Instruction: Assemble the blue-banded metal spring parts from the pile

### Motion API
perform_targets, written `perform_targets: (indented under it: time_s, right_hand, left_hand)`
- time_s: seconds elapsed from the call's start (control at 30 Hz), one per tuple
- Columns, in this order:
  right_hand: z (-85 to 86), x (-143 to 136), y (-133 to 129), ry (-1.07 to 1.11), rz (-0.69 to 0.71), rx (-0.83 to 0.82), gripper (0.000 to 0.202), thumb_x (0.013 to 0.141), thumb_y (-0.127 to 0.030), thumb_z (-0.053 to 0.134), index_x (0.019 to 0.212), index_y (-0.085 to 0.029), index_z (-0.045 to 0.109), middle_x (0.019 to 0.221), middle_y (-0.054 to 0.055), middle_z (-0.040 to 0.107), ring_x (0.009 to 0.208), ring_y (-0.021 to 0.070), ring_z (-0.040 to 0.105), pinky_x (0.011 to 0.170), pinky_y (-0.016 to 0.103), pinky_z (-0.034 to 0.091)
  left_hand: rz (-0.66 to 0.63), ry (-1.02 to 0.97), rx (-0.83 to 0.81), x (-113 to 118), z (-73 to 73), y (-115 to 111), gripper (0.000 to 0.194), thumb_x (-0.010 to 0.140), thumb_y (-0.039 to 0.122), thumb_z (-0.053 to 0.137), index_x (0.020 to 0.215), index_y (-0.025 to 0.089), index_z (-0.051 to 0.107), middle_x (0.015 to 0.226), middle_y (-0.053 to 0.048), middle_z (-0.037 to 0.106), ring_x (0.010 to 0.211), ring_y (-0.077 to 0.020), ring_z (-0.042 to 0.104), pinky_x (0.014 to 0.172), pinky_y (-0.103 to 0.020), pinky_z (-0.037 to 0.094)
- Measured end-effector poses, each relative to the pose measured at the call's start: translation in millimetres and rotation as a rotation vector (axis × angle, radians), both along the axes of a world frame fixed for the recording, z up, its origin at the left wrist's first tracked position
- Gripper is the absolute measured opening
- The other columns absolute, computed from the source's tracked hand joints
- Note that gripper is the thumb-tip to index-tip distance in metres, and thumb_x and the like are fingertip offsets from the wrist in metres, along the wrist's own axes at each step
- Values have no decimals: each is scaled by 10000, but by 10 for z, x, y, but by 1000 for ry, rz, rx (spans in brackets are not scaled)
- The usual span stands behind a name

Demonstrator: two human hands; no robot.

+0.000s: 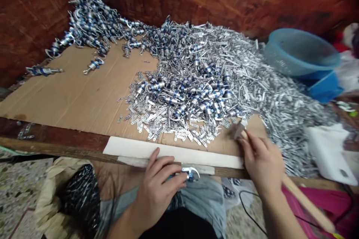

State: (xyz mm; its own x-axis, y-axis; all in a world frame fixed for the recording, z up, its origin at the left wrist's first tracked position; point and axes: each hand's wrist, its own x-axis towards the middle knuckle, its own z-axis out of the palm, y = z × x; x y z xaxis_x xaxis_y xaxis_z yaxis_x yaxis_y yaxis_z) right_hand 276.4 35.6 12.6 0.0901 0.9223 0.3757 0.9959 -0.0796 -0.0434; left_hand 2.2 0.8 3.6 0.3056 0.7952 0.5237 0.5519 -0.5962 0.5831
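At the front edge of the bench, my left hand (159, 186) is closed on a small silver-and-blue metal hook fitting (190, 174), whose curved arm sticks out past the fingertips. The fingers hide its other end. Gripped near its head, a hammer (307, 205) with a pale wooden handle is in my right hand (263, 160), which is closed over the cardboard's right part. The grey hammer head is slightly blurred. Just beyond both hands lies a heap of similar hook fittings (202, 101), mixed with flat perforated metal strips (179, 134).
A white strip (168, 152) runs along the front of the cardboard (84, 108). More fittings (92, 22) are heaped at the back left. Loose metal pins (252, 71) cover the right side. Beyond them stand a translucent blue bowl (303, 52) and a white plastic container (331, 153).
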Motion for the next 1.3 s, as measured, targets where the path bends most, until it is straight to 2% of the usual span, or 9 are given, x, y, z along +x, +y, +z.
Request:
perform_targets:
  time_s: [0.13,0.23,0.33,0.47,0.6,0.77,0.87,1.13,1.3]
  right_hand:
    - [-21,19,147,14,12,78,342,895,-378,434,1042,-146,639,930,146,611,868,276,519,746,406,388]
    - [83,-363,123,206,175,79,217,883,-317,476,941,-179,633,888,110,598,854,245,504,738,382,378]
    - [128,-821,117,345,370,-131,111,863,-281,521,850,-226,617,829,52,592,797,209,493,704,348,362]
    - [70,-1126,216,246,312,-208,115,852,-280,532,832,-208,620,827,63,578,800,233,467,685,357,323]
    - [153,-1069,186,307,346,-243,141,875,-242,504,800,-202,616,810,52,581,798,219,472,693,349,319]
    - [427,-995,-177,409,657,-277,108,878,-222,518,829,-223,614,764,10,577,746,164,480,710,316,328]
    - [492,-1020,-328,334,751,-206,118,886,-199,502,859,-213,617,737,-3,597,709,148,487,746,319,323]
    - [363,-903,-346,611,668,-310,125,855,-243,569,980,-255,574,856,19,565,827,168,507,702,290,395]
    - [268,-854,-404,627,615,-259,114,838,-149,562,924,-223,564,897,39,513,884,175,481,734,294,390]
  left_hand:
    - [2,-31,-4,2,30,8,73,817,195,626,858,224,680,781,9,695,842,-159,625,1046,-513,348]
    - [-16,-23,-22,-9,99,16,83,839,218,600,857,227,681,775,7,693,800,-145,633,1043,-488,364]
    - [-58,37,-23,-19,150,14,93,841,203,592,873,231,675,778,11,699,772,-135,641,1022,-464,400]
    - [-22,6,-26,-24,142,-7,116,864,219,559,855,227,675,759,12,693,756,-133,635,1011,-460,406]
    - [-8,-20,-24,-47,124,-12,98,835,174,596,882,207,676,777,5,689,765,-133,628,1014,-447,406]
    - [33,-72,-29,-41,169,5,205,840,159,591,1042,142,627,823,-23,693,793,-139,621,1010,-431,419]
    - [39,-93,-47,-14,213,10,151,855,155,567,974,183,655,795,-5,689,770,-135,621,1008,-448,415]
    - [17,-87,-57,-44,274,44,50,798,192,645,797,221,685,728,15,677,690,-124,625,932,-417,474]
    - [69,-240,-267,-4,281,3,69,764,141,663,770,209,670,707,26,665,687,-119,632,934,-393,459]
